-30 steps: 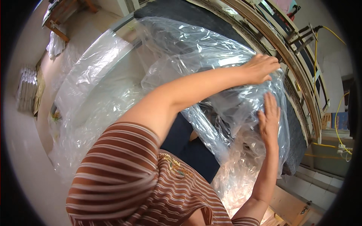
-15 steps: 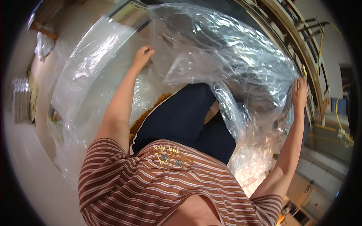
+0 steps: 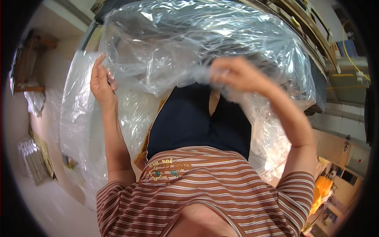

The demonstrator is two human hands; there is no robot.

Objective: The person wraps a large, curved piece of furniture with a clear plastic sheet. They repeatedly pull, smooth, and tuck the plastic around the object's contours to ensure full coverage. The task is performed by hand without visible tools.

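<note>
A large clear plastic film (image 3: pixel 158 59) spreads across a dark flat-topped surface in front of me, crumpled and shiny. By its left edge my left hand (image 3: pixel 102 85) is raised, fingers pointing up and the thumb apart from them; the film passes close to it. My right hand (image 3: pixel 237 73), smeared by motion, is over the middle of the film near my lap. Its fingers are curled, and a blurred fold of film gathers at their tips. More film (image 3: pixel 272 146) hangs in a bright heap beside my right thigh.
A long rail (image 3: pixel 300 27) runs behind the surface at far right, with a yellow cord (image 3: pixel 347 51) near it. Film-covered material (image 3: pixel 79 102) lies on the left. A wrapped bundle (image 3: pixel 33 162) rests on the floor. A wooden cabinet (image 3: pixel 331 148) stands at right.
My right hand has come from the film's far right edge inward to the middle. My left hand has moved left, its fingers now parted. The film lies further left.
</note>
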